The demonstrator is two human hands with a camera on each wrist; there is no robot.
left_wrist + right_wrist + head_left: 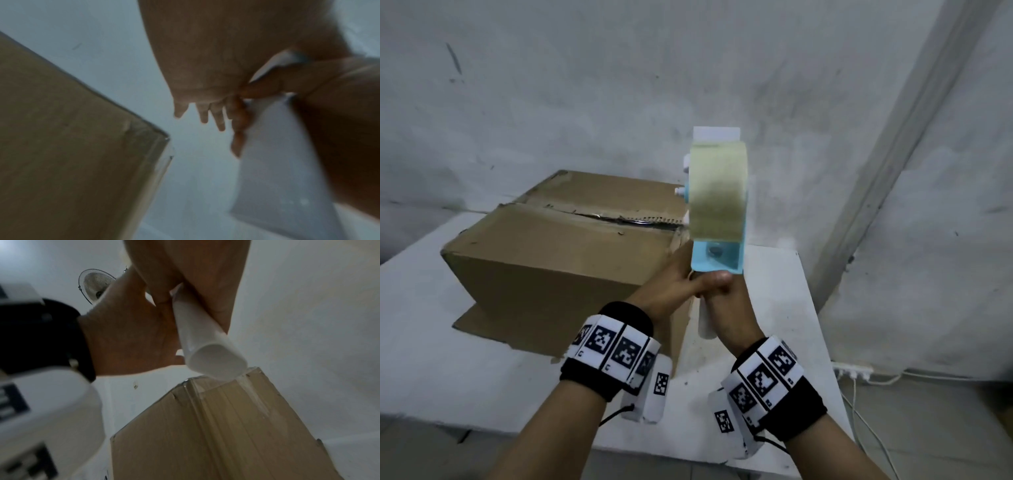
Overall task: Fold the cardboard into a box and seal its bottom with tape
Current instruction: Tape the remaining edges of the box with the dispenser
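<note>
A brown cardboard box [558,260] lies on the white table [448,359], its top flaps folded shut along a ragged seam [619,219]. One loose flap sticks out at its base. My right hand [726,308] grips the white handle [197,331] of a blue tape dispenser [717,192], held upright at the box's right end with its yellowish roll facing me. My left hand [681,284] rests against the top of the handle, thumb laid across it; its fingers [203,116] are straight. Clear tape runs down the box's corner [222,402].
A grey wall [551,102] rises right behind the table. The table's right edge [811,308] drops to a tiled floor with a white power strip [852,371] and cables. A wall fan [94,283] shows overhead in the right wrist view.
</note>
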